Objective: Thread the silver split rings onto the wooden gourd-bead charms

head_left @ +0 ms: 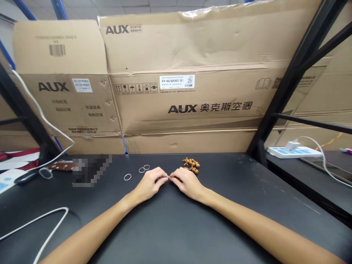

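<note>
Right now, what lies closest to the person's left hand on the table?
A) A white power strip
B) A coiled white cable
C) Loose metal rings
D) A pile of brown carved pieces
C: the metal rings lie on the black table just beyond the left hand, while the brown carved pieces sit by the right hand.

Small metal item [168, 176] pinched between the left hand [150, 183] and right hand [188, 182] fingers [173, 176]: mostly hidden, too small to identify. Far left of the left hand, a pixelated patch [92, 170] blurs whatever sits on the worktop [220, 176]. Further left, printed paper [7, 183] is cut off by the frame edge. Right of the left hand, brown bead cluster [191, 165]: shapes too small to tell.
</note>
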A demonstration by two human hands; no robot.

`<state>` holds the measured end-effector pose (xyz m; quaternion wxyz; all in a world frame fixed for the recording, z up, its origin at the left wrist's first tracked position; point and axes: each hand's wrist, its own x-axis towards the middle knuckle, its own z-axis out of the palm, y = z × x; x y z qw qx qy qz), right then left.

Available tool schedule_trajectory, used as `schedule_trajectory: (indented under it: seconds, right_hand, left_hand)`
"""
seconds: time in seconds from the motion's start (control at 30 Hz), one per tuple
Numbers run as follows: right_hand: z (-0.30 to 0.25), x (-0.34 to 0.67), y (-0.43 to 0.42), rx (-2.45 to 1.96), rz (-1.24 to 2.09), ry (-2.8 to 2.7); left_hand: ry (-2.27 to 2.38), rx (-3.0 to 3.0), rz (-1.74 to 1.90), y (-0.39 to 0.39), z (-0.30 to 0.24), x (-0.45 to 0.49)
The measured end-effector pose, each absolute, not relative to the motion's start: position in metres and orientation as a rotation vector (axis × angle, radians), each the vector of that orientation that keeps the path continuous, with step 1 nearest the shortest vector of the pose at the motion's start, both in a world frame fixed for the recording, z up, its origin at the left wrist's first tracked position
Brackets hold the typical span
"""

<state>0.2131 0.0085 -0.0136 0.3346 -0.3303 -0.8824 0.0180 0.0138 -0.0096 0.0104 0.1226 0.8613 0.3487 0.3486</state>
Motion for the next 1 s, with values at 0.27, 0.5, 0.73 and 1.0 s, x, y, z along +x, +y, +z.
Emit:
schedule_trajectory:
  seconds: [0.27, 0.5, 0.73, 1.0]
  right_hand:
    - [-0.01, 0.212, 0.002, -0.77, -0.275, -2.396]
    - [-0.01, 0.211, 0.001, -0.792, -0.41, -2.426]
    - [-0.011, 0.215, 0.01, -0.814, -0.159, -2.416]
    - [-0.009, 0.216, 0.008, -0.655, -0.175, -2.456]
  left_hand:
    - [1.003, 2.49, 0.96, -0.015, 0.014, 0.017]
    - [1.036, 2.418, 0.935, -0.012, 0.014, 0.016]
    - [1.029, 2.377, 0.922, -0.011, 0.014, 0.014]
    - [1.049, 2.383, 0.88, -0.013, 0.016, 0.015]
